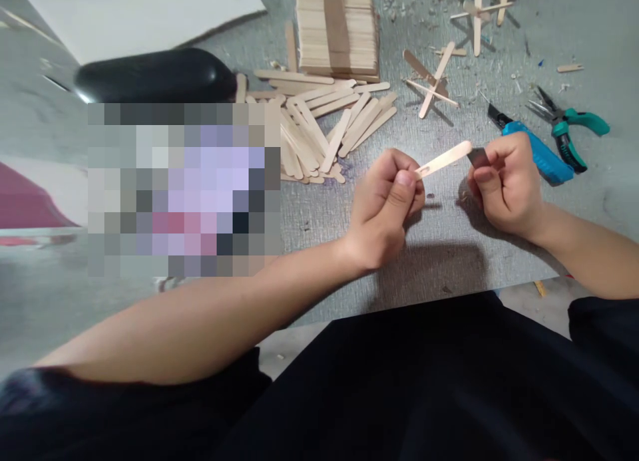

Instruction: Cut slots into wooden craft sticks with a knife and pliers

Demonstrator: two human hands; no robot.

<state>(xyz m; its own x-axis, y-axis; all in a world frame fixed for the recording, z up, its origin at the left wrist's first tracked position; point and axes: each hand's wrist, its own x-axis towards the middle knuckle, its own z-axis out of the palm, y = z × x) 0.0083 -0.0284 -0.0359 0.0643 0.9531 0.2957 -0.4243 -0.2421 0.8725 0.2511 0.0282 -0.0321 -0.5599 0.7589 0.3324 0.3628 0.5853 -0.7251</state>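
Between thumb and fingers, my left hand [387, 205] pinches a wooden craft stick [446, 158] near its lower end. A small slot shows in the stick close to my thumb. My right hand [509, 185] is closed on a small dark metal blade [478, 157], which is at the stick's rounded far tip; whether the two touch I cannot tell. Just right of that hand lies a blue utility knife [542, 155]. Pliers with green and black handles [566, 123] rest farther right, jaws apart.
Loose craft sticks [319, 125] lie spread left of my hands, below a banded stack of sticks [313, 32]. Crossed-stick pieces [434, 85] stand at the back right. A black rounded object [157, 75] and a white board [150, 12] are at upper left. Part of the left side is pixelated.
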